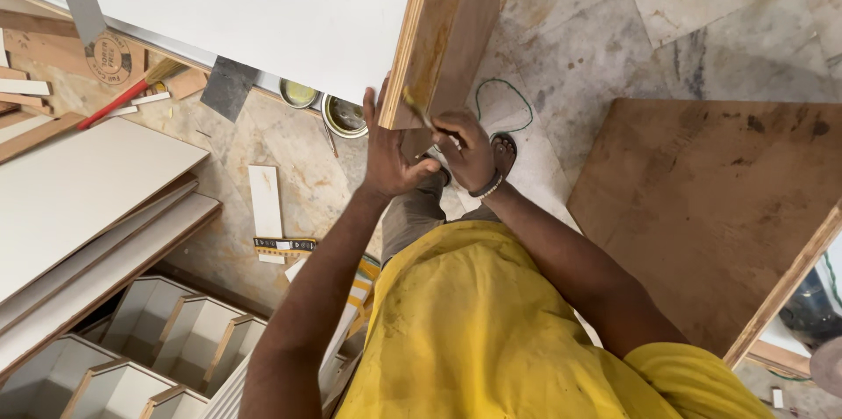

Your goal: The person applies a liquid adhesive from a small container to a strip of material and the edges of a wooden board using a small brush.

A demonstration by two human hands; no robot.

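Observation:
A large white-faced plywood board (263,7) stands over the stone floor, its raw layered edge (419,42) running down to a corner in front of me. My left hand (388,154) has its fingers spread and pressed flat against the board beside that corner. My right hand (465,152), with a band at the wrist, pinches a small thin tool (416,109). The tool's tip touches the yellow-smeared lower part of the edge. I cannot tell what kind of tool it is.
Two open tins (344,115) of yellowish paste sit on the floor under the board, near a red-handled brush (118,102). White boards (79,182) are stacked at the left, with stepped wooden pieces (158,340) below them. A brown plywood sheet (719,209) lies at the right. A folding ruler (282,245) is by my leg.

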